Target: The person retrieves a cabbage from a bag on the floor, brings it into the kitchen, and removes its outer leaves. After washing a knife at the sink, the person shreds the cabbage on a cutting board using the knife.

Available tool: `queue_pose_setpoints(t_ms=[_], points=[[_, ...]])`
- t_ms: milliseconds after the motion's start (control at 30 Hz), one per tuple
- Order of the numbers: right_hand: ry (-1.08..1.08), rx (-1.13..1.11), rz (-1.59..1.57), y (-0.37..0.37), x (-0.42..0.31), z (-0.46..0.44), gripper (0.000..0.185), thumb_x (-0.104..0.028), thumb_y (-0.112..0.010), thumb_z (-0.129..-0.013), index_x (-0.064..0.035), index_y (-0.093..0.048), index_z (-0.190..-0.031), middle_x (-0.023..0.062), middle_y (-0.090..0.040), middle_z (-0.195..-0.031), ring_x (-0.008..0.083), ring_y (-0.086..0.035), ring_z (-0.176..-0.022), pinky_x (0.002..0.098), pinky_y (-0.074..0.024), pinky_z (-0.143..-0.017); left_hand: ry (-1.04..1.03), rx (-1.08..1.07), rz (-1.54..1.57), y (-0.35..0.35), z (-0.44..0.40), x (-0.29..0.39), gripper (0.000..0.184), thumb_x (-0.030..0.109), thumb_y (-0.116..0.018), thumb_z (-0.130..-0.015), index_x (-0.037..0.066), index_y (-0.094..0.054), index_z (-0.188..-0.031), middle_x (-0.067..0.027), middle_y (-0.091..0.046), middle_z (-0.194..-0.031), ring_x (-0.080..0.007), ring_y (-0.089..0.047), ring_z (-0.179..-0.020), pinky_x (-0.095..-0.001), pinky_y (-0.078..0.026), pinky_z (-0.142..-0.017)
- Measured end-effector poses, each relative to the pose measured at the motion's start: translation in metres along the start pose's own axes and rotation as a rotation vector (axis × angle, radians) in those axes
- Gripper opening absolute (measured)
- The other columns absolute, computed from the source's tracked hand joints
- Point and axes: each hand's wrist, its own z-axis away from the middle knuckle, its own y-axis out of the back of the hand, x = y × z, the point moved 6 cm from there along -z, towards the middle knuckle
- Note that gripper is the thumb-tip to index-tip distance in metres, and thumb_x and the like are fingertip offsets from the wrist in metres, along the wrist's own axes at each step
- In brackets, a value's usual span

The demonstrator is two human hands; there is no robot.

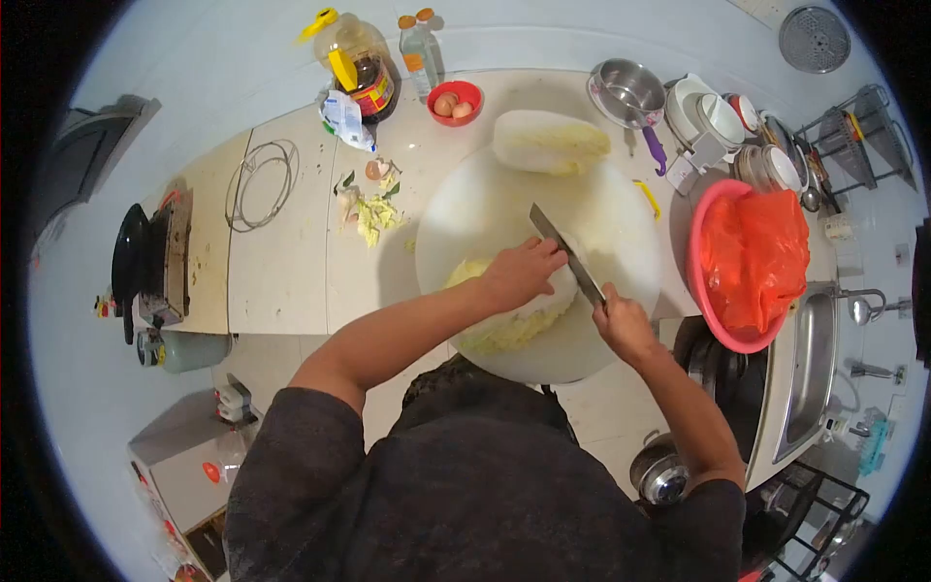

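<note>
A large round white cutting board (448,215) lies on the counter in front of me. My right hand (624,325) is wrapped round the handle of a kitchen knife (564,244), its long blade slanting up and left over the board. With bent fingers, my left hand (524,274) presses on a pale yellow-white napa cabbage piece (524,326), its fingertips close to the blade. The hand and forearm hide part of this piece. Another napa cabbage piece (550,142) lies across the board's far edge. A small yellow-handled tool (648,199) lies by the right edge.
Leaf scraps (376,218) lie left of the board. Behind are a red bowl of eggs (454,103), bottles (415,58) and a steel pot (628,92). At right stand a pink basin (700,262) with a red plastic bag (756,257), stacked dishes (718,118) and a sink (807,373).
</note>
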Motion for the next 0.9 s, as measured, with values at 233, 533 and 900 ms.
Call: queue_pose_setpoints(t_ms=[233, 533, 900], points=[[-0.045, 0.0, -0.008, 0.008, -0.015, 0.005, 0.017, -0.014, -0.051, -0.089, 0.0013, -0.045, -0.094, 0.0292, -0.06, -0.072, 0.047, -0.06, -0.069, 0.0543, -0.0471, -0.064, 0.087, -0.142, 0.036, 0.003, -0.002, 0.0, 0.058, 0.023, -0.072, -0.074, 0.01, -0.049, -0.125, -0.0101, -0.052, -0.125, -0.0312, -0.05, -0.116, -0.0427, -0.052, -0.086], [0.038, 0.059, -0.018, 0.014, -0.022, 0.006, 0.017, -0.012, -0.051, -0.089, 0.0021, -0.044, -0.094, 0.0274, -0.059, -0.067, 0.0471, -0.059, -0.065, 0.0545, -0.0471, -0.062, 0.046, -0.043, 0.046, -0.003, 0.003, -0.001, 0.049, 0.021, -0.073, -0.073, 0.008, -0.05, -0.115, -0.0104, -0.053, -0.118, -0.0322, -0.051, -0.112, -0.043, -0.051, -0.086], [0.053, 0.005, 0.05, 0.024, -0.027, 0.008, 0.018, -0.011, -0.051, -0.088, 0.0037, -0.044, -0.095, 0.0282, -0.06, -0.07, 0.0466, -0.061, -0.069, 0.0552, -0.0476, -0.064, -0.007, -0.082, -0.028, 0.006, 0.004, 0.01, 0.055, 0.017, -0.078, -0.066, 0.007, -0.05, -0.112, -0.0089, -0.052, -0.114, -0.0307, -0.052, -0.108, -0.0426, -0.05, -0.084]])
